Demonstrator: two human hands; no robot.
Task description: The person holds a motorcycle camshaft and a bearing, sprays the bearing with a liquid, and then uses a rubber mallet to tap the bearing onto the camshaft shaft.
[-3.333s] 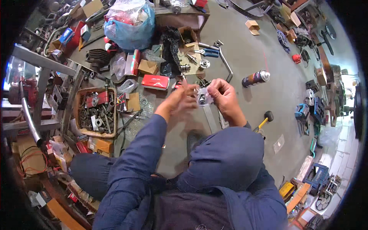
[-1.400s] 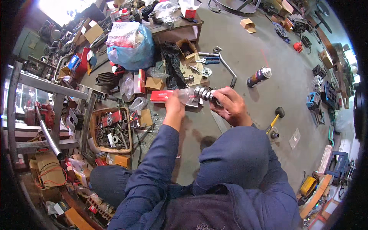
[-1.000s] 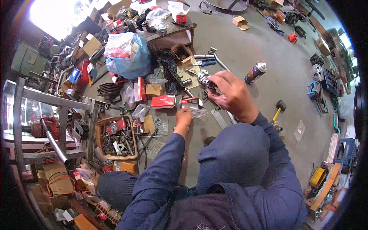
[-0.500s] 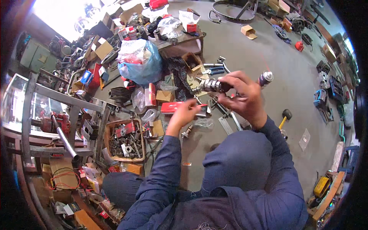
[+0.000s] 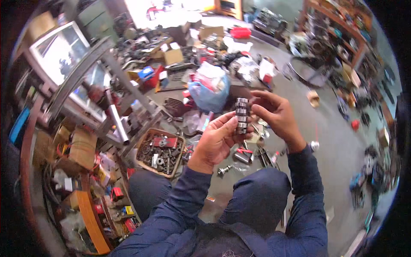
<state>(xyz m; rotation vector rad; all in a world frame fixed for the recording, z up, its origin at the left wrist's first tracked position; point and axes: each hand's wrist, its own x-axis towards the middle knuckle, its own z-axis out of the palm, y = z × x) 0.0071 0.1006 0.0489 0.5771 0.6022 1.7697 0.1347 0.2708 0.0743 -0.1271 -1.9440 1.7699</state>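
Observation:
A short shiny camshaft (image 5: 241, 112) with several dark-grooved lobes stands upright in front of me. My left hand (image 5: 217, 142) is closed round its lower part, thumb on the near side and fingers behind. Just to the right, my right hand (image 5: 277, 115) has its fingers spread and curved; the thumb tip comes close to the camshaft, and I cannot tell whether it touches. On the floor below lies another small metal shaft part (image 5: 224, 171). Beyond the hands is a dark cylindrical part or box (image 5: 243, 156), blurred.
To the left, a tray (image 5: 140, 163) holds many loose metal parts beside a metal frame (image 5: 112, 64). A blue plastic bag (image 5: 208, 95) and piled parts fill the far floor. A spray can (image 5: 314, 146) stands at the right.
The camshaft has passed from my right hand to my left and turned from lying sideways to upright. My right hand has loosened beside it. The view has swung rightward in the picture.

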